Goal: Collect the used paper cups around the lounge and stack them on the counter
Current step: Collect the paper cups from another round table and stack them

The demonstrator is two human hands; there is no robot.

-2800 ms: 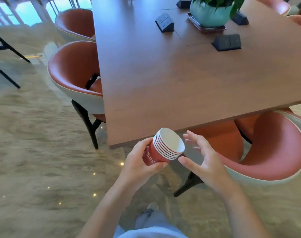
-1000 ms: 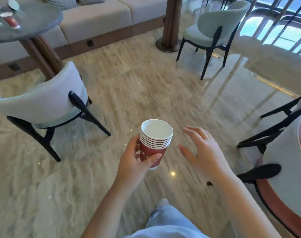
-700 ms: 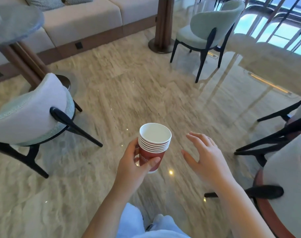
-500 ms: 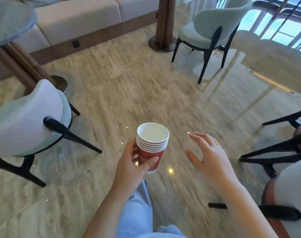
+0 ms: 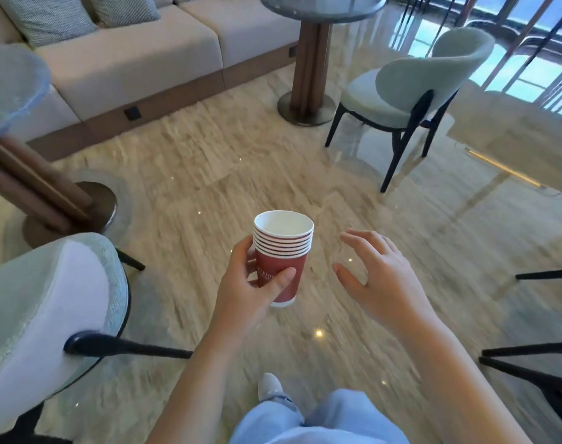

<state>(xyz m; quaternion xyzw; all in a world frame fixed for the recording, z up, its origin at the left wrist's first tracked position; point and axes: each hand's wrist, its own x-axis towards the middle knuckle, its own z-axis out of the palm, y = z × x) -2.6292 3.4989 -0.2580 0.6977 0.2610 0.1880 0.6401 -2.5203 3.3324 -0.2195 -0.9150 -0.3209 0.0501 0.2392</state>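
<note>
Since a moment ago the view has been turned toward the sofa. The stack of paper cups is gripped upright by the left hand (thumb across its front); the right hand is held spread beside it, apart.

your cup stack: red walls, white rims and insides, white lettering | floor: beige, streaked with darker veins | sofa: cream seats, brown base | cushions: grey-green, fine woven check | chair: pale sage, black legs | table: grey top, brown column | your trousers: light blue
</note>
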